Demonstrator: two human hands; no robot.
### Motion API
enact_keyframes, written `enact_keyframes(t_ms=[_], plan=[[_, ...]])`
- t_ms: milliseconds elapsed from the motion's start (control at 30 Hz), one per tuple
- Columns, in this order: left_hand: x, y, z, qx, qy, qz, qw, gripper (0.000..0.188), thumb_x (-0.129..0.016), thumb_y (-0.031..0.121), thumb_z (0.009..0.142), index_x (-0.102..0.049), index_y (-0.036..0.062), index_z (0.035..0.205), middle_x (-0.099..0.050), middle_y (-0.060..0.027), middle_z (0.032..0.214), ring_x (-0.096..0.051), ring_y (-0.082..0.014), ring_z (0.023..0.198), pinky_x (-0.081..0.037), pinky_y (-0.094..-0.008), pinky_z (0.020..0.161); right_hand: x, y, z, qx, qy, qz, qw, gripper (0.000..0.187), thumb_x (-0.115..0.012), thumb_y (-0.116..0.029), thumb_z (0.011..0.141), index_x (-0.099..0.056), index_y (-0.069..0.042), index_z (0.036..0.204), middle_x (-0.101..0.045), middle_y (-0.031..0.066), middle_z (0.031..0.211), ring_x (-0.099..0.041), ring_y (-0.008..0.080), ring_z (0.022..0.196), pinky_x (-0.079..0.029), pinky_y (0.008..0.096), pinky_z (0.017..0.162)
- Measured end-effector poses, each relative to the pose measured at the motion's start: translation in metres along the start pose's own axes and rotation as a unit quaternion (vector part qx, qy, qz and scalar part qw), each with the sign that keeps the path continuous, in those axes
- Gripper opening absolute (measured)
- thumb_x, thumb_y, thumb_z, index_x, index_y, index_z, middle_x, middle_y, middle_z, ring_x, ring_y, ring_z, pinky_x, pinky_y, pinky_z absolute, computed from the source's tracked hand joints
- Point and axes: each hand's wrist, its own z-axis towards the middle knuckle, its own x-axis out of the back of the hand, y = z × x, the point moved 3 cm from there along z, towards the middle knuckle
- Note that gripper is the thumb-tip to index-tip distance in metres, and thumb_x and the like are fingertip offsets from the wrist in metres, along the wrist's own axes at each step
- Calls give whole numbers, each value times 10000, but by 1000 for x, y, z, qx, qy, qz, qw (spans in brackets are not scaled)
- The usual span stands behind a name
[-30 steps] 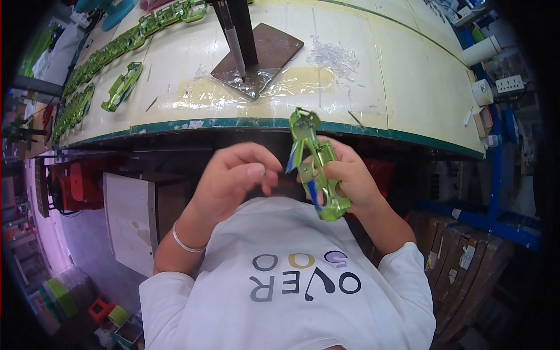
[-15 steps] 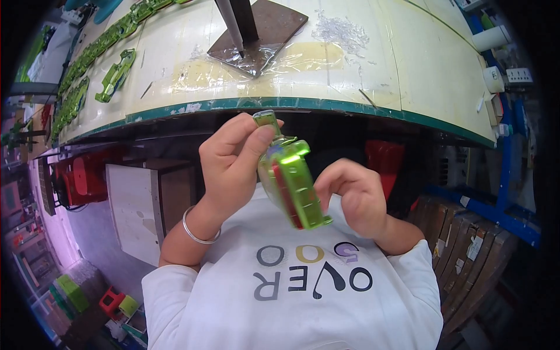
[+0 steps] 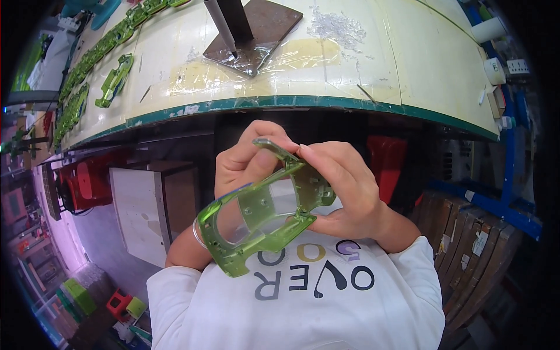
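Note:
A green toy car body shell (image 3: 258, 211) hangs tilted in front of my chest, above the white shirt. Its hollow underside with small round pegs shows, and the window openings let the shirt and my arm be seen through. My left hand (image 3: 248, 160) is closed on its upper edge, thumb against the shell. My right hand (image 3: 353, 184) grips the shell's right end, fingertips meeting the left hand's at the top edge and the thumb lower down, partly behind the shell.
Ahead is a pale worktable (image 3: 431, 76) with a green edge. On it are a brown plate (image 3: 271, 26) with a dark upright post, clear plastic scraps (image 3: 335, 29), and another green shell (image 3: 114, 80). A row of green shells (image 3: 99, 55) lines the left. Brown boards (image 3: 466, 251) lean at right.
The car shell has turned over, from its outer side to its hollow underside, and swung to the left. My right hand has moved up and taken hold of it.

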Motion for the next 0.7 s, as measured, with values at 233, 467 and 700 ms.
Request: enact_keyframes(t_ms=[233, 467, 700], plan=[[-8, 19, -6, 4, -124, -106, 987, 1052, -502, 762, 518, -403, -77, 1144, -378, -164, 1153, -397, -239, 1093, -330, -353, 907, 5, -2, -2, 126, 88, -130, 980, 522, -675, 13, 504, -526, 39, 1003, -500, 109, 956, -501, 254, 832, -444, 308, 675], [-16, 21, -12, -98, -188, -119, 970, 999, -661, 637, 497, -396, -56, 1166, -337, -230, 1198, -379, -302, 1114, -333, -371, 903, 6, -3, -5, 160, 120, -133, 971, 436, -694, 1, 554, -570, -51, 969, -470, 80, 925, -478, 205, 812, -438, 256, 615], [-16, 29, -11, -142, -189, -35, 971, 963, -652, 642, 501, -437, -57, 1129, -368, -267, 1159, -417, -309, 1069, -354, -370, 875, 5, -3, -7, 159, 138, -124, 970, 471, -695, 9, 560, -535, -17, 1003, -468, 86, 931, -473, 210, 805, -437, 257, 598]])
